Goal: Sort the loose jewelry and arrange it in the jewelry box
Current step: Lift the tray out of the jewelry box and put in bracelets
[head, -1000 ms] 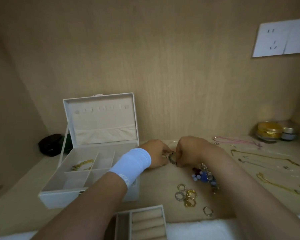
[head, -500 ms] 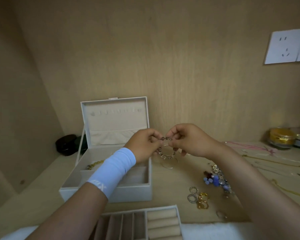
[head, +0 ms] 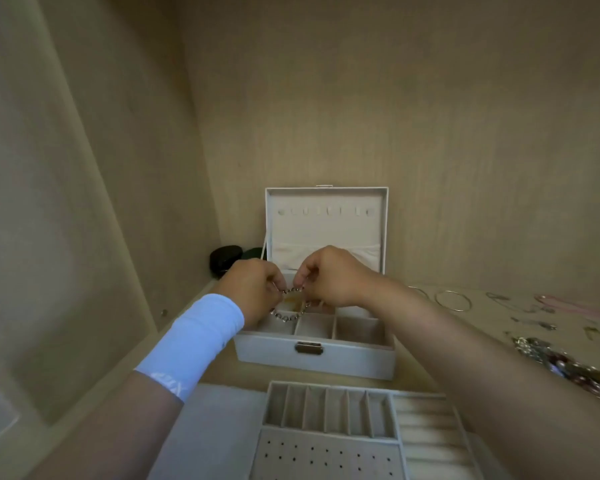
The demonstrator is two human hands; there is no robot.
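Two hands are up over the open jewelry box [head: 274, 355]. The left hand [head: 253, 289] and the right hand [head: 333, 277] are close together, and each one pinches the same bracelet [head: 288, 318]. The fingers [head: 303, 276] of both hands are curled tight on it. The bracelet is a ring of small shiny silver beads. It hangs down in a loop between the hands, right above the back left part of the box. I cannot tell if its lowest beads touch the box.

The box is white and sits on the counter [head: 492, 327] against the wall. Its lid [head: 326, 220] stands straight up. Inside, little walls split the box into small rooms. Something yellow [head: 291, 301] lies in a back room, under the bracelet.

A white band [head: 191, 344] is on the left wrist.

In front of the box lies a flat tray [head: 329, 407] with thin slots, soft rolls and a pad with small holes.

To the right of the box, thin round bangles [head: 452, 299] lie on the counter. Farther right are a pink cord [head: 568, 306] and a heap of shiny beads and rings [head: 568, 368]. A black round thing [head: 224, 259] sits in the corner, left of the lid.
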